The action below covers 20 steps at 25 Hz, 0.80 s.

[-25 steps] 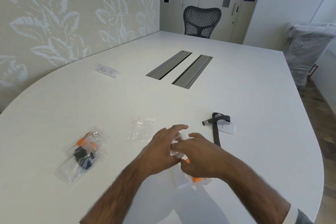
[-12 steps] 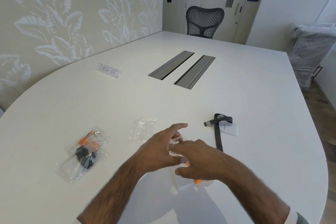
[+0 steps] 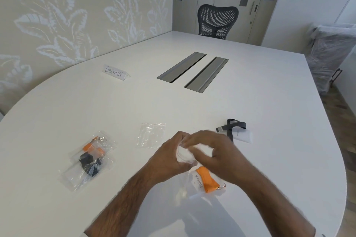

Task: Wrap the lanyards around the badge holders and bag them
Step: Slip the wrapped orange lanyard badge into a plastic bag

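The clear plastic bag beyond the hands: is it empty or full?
Empty. The clear plastic bag lies flat, and only the white table shows through it.

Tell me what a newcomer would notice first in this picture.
The eye falls first on the two hands in the near centre. The left hand and right hand pinch the mouth of a clear bag that holds an orange-wrapped badge holder. Left of them lie filled bags. To the right lies a black lanyard, not yet bagged.

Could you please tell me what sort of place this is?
Probably an office meeting room: a large white table with cable hatches, a mesh chair and a CHECK-IN sign.
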Available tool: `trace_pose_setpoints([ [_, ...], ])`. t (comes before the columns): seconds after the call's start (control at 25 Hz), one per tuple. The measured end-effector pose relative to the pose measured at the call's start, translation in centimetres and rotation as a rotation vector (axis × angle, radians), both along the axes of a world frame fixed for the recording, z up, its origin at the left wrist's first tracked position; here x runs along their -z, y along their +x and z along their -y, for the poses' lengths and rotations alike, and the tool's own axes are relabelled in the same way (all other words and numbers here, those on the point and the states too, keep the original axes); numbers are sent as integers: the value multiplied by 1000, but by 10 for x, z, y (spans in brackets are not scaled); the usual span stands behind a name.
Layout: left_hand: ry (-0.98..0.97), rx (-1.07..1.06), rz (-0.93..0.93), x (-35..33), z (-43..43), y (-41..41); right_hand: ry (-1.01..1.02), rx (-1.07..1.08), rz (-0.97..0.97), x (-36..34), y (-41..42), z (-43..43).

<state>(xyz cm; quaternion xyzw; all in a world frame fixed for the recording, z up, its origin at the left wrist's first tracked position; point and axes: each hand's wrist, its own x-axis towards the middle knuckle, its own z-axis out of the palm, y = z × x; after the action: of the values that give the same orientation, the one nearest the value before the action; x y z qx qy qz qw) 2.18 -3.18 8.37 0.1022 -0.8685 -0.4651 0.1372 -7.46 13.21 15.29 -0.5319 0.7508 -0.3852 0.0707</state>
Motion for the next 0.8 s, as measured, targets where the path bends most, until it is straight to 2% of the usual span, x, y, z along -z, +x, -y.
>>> trace_pose_setpoints([
  [0.08, 18, -38, -5, 2, 3, 3, -83, 191, 107, 0, -10, -7],
  [0.12, 28, -49, 0, 3, 4, 5, -42, 301, 129, 3, -17, -10],
  [0.2, 57, -55, 3, 5, 6, 7, 199, 456, 151, 17, -32, -17],
  [0.28, 70, -52, -1, 7, 5, 7, 480, 498, 208, 37, -37, -21],
  [0.4, 62, -43, -3, 6, 2, 5, 684, 495, 335, 61, -30, -22],
  [0.64, 28, -27, 17, 6, 2, 4, 741, 511, 254, 80, -16, -10],
  [0.8, 11, -23, 21, 8, 2, 6, 689, 504, 440, 84, -16, -4],
])
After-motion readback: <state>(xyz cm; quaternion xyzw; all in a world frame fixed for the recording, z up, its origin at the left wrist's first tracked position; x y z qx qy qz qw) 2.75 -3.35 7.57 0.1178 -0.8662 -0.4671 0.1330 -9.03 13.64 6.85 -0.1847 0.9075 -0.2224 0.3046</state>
